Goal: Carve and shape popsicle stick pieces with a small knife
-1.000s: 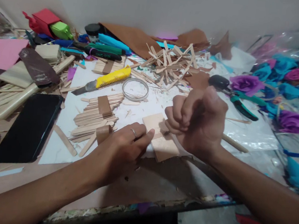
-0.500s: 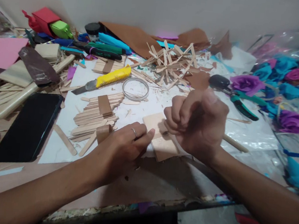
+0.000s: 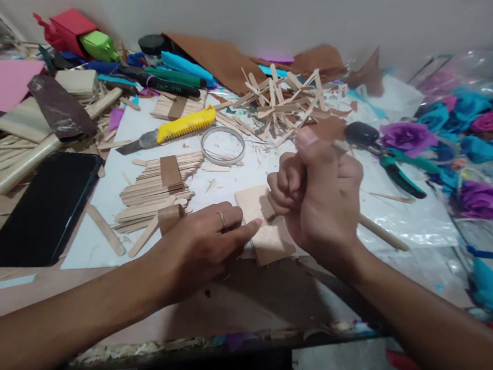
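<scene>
Low over the table's front, my left hand is closed, fingers curled and thumb pointing right towards a small wooden board. Whatever its fingers may hold is hidden beneath them. Above the board's right side, my right hand makes a fist with the thumb up. A small dark tip shows below its little finger, but its kind is unclear. Left of my left hand lies a stack of popsicle sticks with a brown paper band. Another brown band sits by my left knuckles.
Behind lie a yellow utility knife, a tape ring and a pile of broken sticks. A black phone is at left. Pliers, a round stick and paper flowers are at right.
My right fist has turned and shifted slightly left, its thumb now more upright. My left hand stays almost in place, with its thumb extended a little further right.
</scene>
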Motion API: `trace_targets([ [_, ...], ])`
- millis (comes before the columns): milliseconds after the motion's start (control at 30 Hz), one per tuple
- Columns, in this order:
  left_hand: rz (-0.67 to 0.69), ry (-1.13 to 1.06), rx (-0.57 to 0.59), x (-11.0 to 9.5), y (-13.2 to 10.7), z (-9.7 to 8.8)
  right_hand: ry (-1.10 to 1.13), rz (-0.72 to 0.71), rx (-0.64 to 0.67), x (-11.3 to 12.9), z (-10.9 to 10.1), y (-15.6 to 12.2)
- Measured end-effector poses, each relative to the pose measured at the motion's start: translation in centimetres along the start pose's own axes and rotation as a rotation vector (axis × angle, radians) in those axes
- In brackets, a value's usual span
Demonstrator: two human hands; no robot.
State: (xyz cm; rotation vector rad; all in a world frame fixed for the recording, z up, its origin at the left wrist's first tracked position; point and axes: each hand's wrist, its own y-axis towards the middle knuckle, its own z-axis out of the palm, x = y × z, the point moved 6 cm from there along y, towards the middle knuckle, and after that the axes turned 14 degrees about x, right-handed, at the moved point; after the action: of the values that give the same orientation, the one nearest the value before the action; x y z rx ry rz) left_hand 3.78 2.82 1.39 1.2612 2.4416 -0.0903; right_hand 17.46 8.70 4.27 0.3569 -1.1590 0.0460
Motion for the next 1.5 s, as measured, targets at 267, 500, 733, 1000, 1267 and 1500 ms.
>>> trace_targets([
  [267,-0.025,-0.032,0.021,0.3,-0.1,0.3,0.063,0.015,0.051,-0.5,-0.3,0.4],
  [500,0.005,-0.038,-0.003,0.1,0.0,0.2,0.03,-0.009,0.01,-0.3,-0.1,0.4],
  [733,-0.002,-0.079,0.048,0.2,0.3,0.2,0.022,0.008,0.033,-0.5,0.7,0.3],
  [1000,-0.007,-0.034,0.058,0.2,0.2,0.6,-0.063,0.016,-0.058,-1.1,0.7,1.2],
  [1267,-0.025,-0.017,0.12,-0.4,0.3,0.2,-0.246,0.026,-0.155,-1.1,1.2,0.5],
  [1500,0.06,0.105,-0.01,-0.3,0.3,0.2,-0.008,0.142,-0.149,-1.2,0.5,0.6],
])
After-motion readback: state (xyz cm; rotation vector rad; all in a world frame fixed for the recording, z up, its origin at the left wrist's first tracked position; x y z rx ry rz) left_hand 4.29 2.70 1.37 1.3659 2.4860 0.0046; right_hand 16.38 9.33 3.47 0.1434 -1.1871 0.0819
